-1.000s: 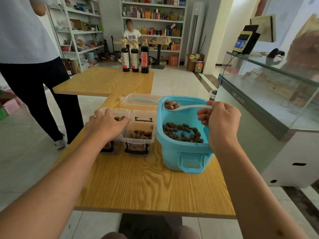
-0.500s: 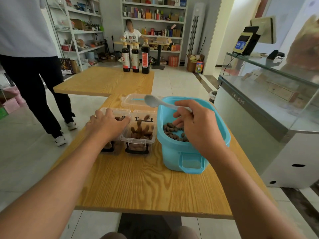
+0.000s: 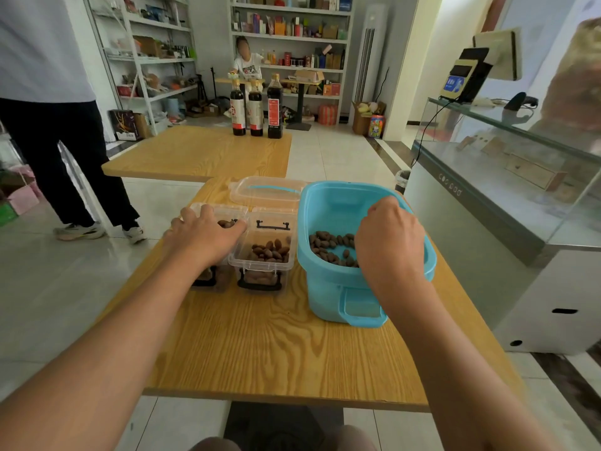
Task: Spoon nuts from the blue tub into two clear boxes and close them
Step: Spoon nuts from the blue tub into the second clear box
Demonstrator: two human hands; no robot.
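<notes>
Nuts (image 3: 328, 244) lie low in the blue tub (image 3: 335, 288), where the right hand (image 3: 388, 242) has dipped back in, fingers curled; the spoon it carried a moment ago is hidden. At nine o'clock, the open clear box (image 3: 264, 255) holds the fresh spoonful; the left hand (image 3: 203, 231) rests flat on its neighbour (image 3: 224, 211).

Light blue plastic tub (image 3: 328, 288) holding brown nuts (image 3: 328, 245). Two clear plastic boxes (image 3: 260, 268), black latches. Yellow-tan wood-grain table (image 3: 276, 346).

Blue tub (image 3: 328, 288) of nuts (image 3: 331, 245) stands beside two open clear boxes (image 3: 263, 255).
</notes>
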